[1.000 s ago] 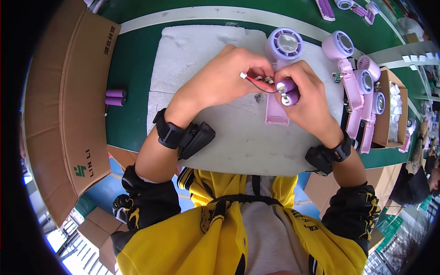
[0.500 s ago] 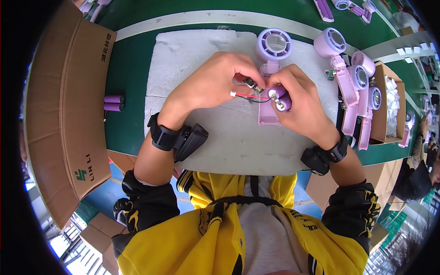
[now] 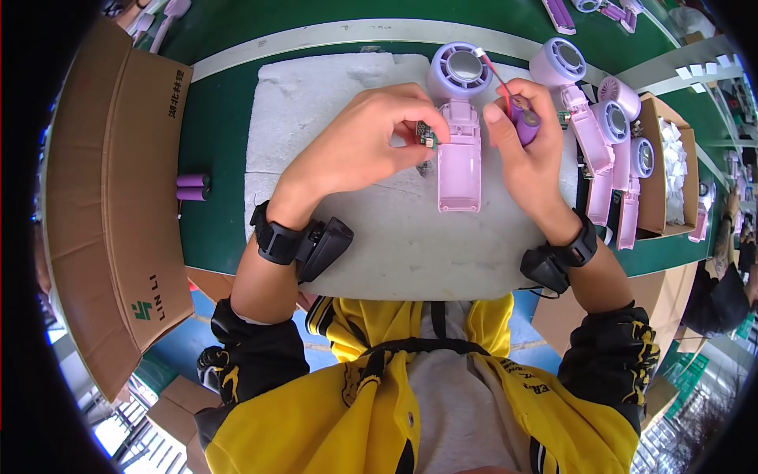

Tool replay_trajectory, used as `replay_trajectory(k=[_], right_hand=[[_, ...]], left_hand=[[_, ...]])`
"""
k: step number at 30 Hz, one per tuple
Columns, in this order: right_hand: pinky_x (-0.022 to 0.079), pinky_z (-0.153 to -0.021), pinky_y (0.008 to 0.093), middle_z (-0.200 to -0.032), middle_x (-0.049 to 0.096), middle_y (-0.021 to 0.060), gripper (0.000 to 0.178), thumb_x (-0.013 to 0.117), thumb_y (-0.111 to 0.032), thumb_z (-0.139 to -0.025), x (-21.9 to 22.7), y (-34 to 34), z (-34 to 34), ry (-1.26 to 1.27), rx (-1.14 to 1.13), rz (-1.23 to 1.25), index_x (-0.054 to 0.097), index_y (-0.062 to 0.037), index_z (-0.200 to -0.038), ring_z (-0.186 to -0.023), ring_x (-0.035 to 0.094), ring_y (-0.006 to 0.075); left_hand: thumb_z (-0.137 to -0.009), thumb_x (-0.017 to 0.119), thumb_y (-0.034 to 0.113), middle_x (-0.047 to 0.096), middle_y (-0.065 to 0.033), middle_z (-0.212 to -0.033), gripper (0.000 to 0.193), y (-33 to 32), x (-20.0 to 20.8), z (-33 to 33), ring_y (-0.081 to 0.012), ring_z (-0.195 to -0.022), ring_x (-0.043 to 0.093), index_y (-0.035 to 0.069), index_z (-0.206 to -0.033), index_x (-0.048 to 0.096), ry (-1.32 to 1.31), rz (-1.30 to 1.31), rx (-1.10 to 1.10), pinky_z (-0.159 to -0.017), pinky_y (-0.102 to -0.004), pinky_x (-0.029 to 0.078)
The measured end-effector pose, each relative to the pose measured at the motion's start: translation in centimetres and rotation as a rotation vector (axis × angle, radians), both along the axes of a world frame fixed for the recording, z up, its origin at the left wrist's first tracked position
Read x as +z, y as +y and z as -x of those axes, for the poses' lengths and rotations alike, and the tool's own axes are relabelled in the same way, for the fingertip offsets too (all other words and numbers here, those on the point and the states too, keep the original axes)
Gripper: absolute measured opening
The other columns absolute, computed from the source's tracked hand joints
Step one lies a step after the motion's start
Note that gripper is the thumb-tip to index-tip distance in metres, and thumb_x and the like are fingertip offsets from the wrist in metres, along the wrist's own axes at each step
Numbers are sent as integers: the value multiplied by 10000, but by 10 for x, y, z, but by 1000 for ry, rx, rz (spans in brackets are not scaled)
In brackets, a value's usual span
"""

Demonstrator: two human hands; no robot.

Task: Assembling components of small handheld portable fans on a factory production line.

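Between the fingertips of my left hand (image 3: 355, 142) is a small green circuit board (image 3: 427, 137), pinched beside the fan's handle. My right hand (image 3: 530, 158) is wrapped round a purple battery pack (image 3: 525, 126), held off to the right of the handle. From the pack a red wire lead (image 3: 497, 76) rises to a white plug in front of the fan head. The pink handheld fan (image 3: 459, 178) lies between my hands, its handle shell uncovered and its round head pointing away from me. Beneath everything is a white foam pad (image 3: 355, 245).
More pink fans (image 3: 588, 130) with attached boards lie along the pad's right edge. Beyond them stands a carton (image 3: 654, 209) of small white pieces. Purple batteries (image 3: 193, 187) lie at the left, near a tall cardboard box (image 3: 118, 213). A co-worker's arm (image 3: 722, 249) shows far right.
My right hand has moved the battery pack right and away from the handle, turning it so its wires point upward. The left hand keeps the board, now turned. The fan's handle has come into full view.
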State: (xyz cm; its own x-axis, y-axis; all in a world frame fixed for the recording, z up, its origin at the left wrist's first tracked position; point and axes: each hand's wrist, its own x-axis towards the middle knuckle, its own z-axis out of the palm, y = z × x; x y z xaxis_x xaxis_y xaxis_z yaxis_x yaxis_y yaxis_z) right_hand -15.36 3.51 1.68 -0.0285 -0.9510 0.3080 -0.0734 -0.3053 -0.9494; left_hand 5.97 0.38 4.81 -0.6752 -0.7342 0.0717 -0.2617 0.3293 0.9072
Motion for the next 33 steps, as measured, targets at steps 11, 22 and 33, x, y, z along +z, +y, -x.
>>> replay_trajectory(k=[11, 22, 33], right_hand=[[393, -602, 228, -772, 570, 10, 167, 610, -165, -968, -3, 0, 6, 152, 158, -107, 615, -2, -929, -680, 504, 60], [406, -578, 283, -770, 590, 80, 129, 677, -74, -878, 7, 0, 5, 357, 175, 239, 633, 33, -822, -661, 538, 156], [385, -528, 295, -717, 558, 89, 126, 689, -65, -855, 9, 1, 4, 451, 245, 235, 626, 28, -799, -607, 524, 186]], left_hand=[[-790, 633, -126, 629, -20, -983, 261, -4, -3, -2, -99, -872, 582, 10, -1011, 662, 73, -183, 32, -775, -239, 495], [-810, 642, -70, 636, -4, -835, 212, -5, -8, -3, -51, -733, 553, 11, -1005, 633, 176, -352, 54, -643, -225, 455], [-901, 671, 76, 663, -39, -858, 162, -5, -5, -5, -95, -769, 589, -18, -1032, 661, 128, -341, -1, -725, -256, 497]])
